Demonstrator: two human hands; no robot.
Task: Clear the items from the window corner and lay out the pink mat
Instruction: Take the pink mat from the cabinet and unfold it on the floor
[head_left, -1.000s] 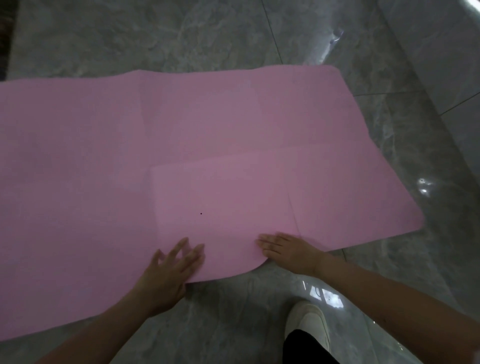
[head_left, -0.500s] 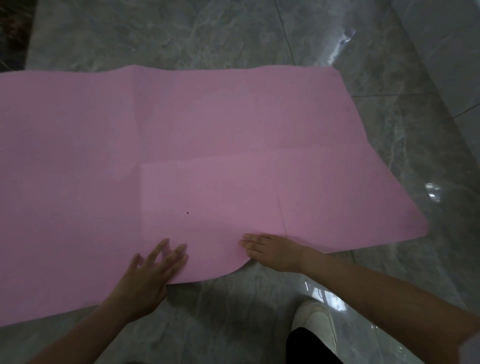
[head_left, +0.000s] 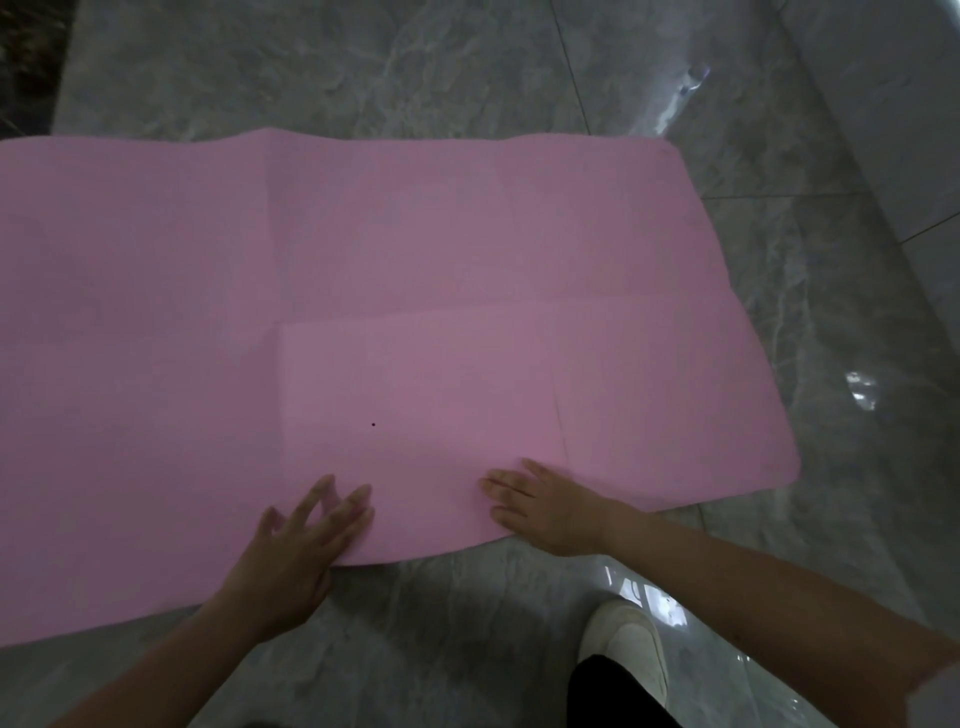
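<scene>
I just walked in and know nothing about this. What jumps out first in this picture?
A big pink mat spread over the shiny grey marble floor fills most of the view, its fold creases showing. At its near edge, the person's left hand and right hand lie on it with fingers straight. Below the right arm, a white shoe stands on the floor.

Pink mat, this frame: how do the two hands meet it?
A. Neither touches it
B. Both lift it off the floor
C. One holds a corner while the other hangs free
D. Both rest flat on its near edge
D: the left hand and right hand lie with fingers extended on the near edge of the pink mat, which lies spread on the floor.
</scene>
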